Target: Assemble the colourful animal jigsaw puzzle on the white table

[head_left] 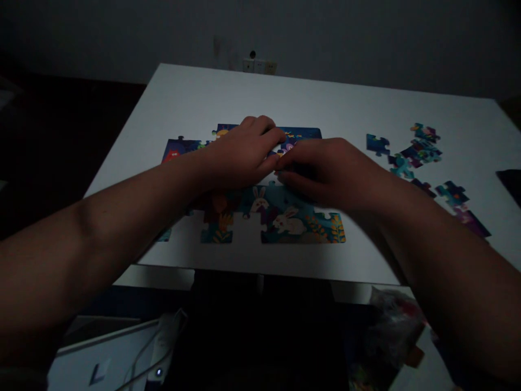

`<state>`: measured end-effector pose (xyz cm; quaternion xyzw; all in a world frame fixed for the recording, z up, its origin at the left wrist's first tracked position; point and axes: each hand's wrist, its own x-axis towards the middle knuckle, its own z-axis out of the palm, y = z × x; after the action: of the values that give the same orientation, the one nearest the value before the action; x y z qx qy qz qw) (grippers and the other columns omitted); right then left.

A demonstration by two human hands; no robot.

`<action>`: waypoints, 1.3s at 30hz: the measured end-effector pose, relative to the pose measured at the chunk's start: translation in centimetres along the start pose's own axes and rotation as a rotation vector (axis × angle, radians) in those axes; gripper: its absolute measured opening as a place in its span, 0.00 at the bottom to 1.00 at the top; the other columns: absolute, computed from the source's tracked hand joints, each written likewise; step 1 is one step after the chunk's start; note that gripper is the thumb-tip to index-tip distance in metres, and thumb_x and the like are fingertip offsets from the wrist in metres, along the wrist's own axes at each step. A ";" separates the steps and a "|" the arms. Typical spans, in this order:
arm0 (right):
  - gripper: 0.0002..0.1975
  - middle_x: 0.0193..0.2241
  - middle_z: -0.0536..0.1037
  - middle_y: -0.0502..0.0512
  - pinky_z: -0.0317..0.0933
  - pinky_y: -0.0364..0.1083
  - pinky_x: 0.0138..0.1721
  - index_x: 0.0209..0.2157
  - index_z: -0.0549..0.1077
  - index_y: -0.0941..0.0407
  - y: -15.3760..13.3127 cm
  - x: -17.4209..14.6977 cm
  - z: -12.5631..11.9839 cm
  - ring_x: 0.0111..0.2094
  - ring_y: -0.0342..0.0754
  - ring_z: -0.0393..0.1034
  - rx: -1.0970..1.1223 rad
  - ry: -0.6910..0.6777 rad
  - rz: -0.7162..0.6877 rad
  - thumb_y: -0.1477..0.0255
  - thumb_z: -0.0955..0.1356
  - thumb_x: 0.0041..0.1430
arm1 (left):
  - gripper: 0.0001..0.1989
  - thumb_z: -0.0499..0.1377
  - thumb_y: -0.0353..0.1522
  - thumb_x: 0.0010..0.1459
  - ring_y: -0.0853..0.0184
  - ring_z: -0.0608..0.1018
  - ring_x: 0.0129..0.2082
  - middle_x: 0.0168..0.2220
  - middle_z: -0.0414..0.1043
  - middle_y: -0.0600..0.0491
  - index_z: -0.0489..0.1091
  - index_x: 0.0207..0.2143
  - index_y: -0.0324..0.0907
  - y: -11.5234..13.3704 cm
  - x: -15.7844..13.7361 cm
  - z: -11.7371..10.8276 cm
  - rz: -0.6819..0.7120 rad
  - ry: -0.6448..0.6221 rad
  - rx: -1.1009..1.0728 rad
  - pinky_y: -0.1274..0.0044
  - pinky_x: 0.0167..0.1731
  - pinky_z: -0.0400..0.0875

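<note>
white table (195,103), part-built puzzle (303,225) mid, loose pcs (421,149) on R

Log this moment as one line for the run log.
left hand: on puzzle | right hand: on puzzle, fingertips meeting left | loose pieces: right, on table | grip: unclear

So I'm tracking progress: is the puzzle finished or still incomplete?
Incomplete. The puzzle has gaps along its bottom edge, and loose pieces lie apart to its right on the table.
</note>
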<state>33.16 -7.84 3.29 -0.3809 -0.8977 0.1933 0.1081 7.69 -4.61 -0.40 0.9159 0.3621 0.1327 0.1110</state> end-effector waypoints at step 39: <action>0.23 0.51 0.91 0.56 0.70 0.54 0.53 0.55 0.90 0.50 1.3 -0.2 -0.7 0.49 0.61 0.82 0.126 0.032 -0.016 0.71 0.67 0.67 | 0.25 0.55 0.40 0.80 0.38 0.73 0.72 0.72 0.74 0.35 0.76 0.71 0.42 -0.1 0.1 -0.1 -0.009 -0.004 -0.033 0.46 0.74 0.67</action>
<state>34.40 -6.99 3.36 -0.3692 -0.8850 0.2422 0.1478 7.72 -4.48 -0.35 0.9127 0.3635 0.1362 0.1275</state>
